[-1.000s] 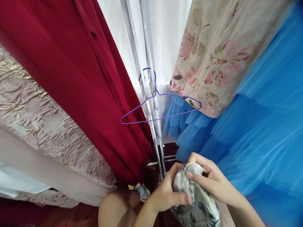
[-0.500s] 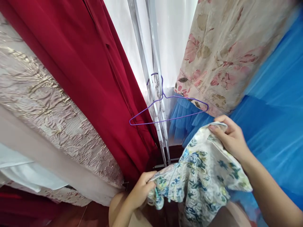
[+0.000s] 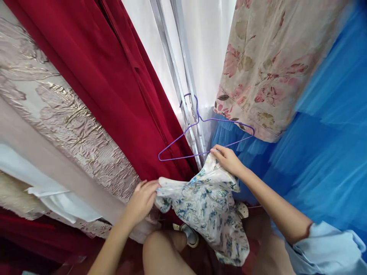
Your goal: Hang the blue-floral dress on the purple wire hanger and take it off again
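Observation:
A white garment with a blue and green floral print [image 3: 208,214] hangs spread between my two hands, its upper edge stretched sideways. My left hand [image 3: 146,196] is closed on its left upper corner. On the right upper corner, my right hand [image 3: 226,158] pinches the cloth between thumb and fingers. Just beyond the garment a purple hanger [image 3: 183,157] hangs by its hook on a chrome metal rack [image 3: 183,65]. The hanger's lower bar passes close behind my right fingertips; whether they touch it I cannot tell.
On the left hang a dark red cloth [image 3: 114,95] and an embossed pinkish garment [image 3: 71,110]. A beige floral garment [image 3: 263,76] and blue tulle [image 3: 318,141] hang on the right. White fabric [image 3: 212,49] hangs behind the rack. Below are my knee [image 3: 160,252] and a shoe [image 3: 192,241].
Both hands have moved left with the garment, the right hand rising slightly to the hanger's lower bar. The garment now hangs more spread out, and the left hand is higher.

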A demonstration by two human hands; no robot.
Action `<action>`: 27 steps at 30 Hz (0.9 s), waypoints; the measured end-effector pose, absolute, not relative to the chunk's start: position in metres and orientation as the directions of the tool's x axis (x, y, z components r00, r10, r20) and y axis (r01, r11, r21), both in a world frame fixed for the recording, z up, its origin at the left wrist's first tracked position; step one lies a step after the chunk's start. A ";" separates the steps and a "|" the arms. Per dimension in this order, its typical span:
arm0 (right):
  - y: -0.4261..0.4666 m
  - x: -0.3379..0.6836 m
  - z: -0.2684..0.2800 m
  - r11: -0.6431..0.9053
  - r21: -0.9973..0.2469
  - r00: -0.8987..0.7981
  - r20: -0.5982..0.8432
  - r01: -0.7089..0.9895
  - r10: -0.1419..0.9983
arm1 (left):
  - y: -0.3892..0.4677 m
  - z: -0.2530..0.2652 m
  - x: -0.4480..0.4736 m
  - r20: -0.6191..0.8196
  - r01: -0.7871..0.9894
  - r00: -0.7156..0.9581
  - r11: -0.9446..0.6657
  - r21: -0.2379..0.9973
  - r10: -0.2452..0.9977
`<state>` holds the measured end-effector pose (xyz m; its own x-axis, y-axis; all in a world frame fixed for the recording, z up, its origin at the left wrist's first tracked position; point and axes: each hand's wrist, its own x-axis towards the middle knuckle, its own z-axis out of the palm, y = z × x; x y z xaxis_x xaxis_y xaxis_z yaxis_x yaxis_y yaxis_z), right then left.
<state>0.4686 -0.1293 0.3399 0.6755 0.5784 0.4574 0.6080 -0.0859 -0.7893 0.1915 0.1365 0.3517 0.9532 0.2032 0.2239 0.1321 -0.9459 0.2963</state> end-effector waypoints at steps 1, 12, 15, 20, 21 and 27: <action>-0.132 0.465 0.340 -0.086 -0.786 0.672 0.460 0.612 0.581 | 0.146 0.358 0.194 0.252 0.144 0.947 -0.966 0.216 0.198; -0.149 0.446 0.350 -0.101 -0.778 0.632 0.419 0.621 0.652 | 0.125 0.444 0.248 0.392 0.324 0.836 -0.922 0.211 0.384; -0.149 0.440 0.350 -0.109 -0.772 0.625 0.413 0.626 0.662 | 0.109 0.450 0.267 0.415 0.205 0.846 -0.922 0.328 0.336; -0.142 0.431 0.347 -0.123 -0.772 0.634 0.407 0.623 0.657 | 0.077 0.452 0.299 0.598 -0.021 0.765 -0.919 0.394 0.239; -0.141 0.430 0.346 -0.113 -0.778 0.634 0.408 0.618 0.656 | 0.073 0.451 0.305 0.628 -0.031 0.742 -0.924 0.382 0.235; -0.171 0.433 0.348 0.024 -0.819 0.617 0.451 0.573 0.645 | 0.083 0.430 0.317 0.646 0.147 0.681 -0.929 0.341 0.345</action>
<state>0.4334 -0.1711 0.3479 0.6168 0.6450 0.4512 0.5734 0.0244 -0.8189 0.3171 0.0832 0.4299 0.6807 0.3446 0.6464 0.1468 -0.9287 0.3405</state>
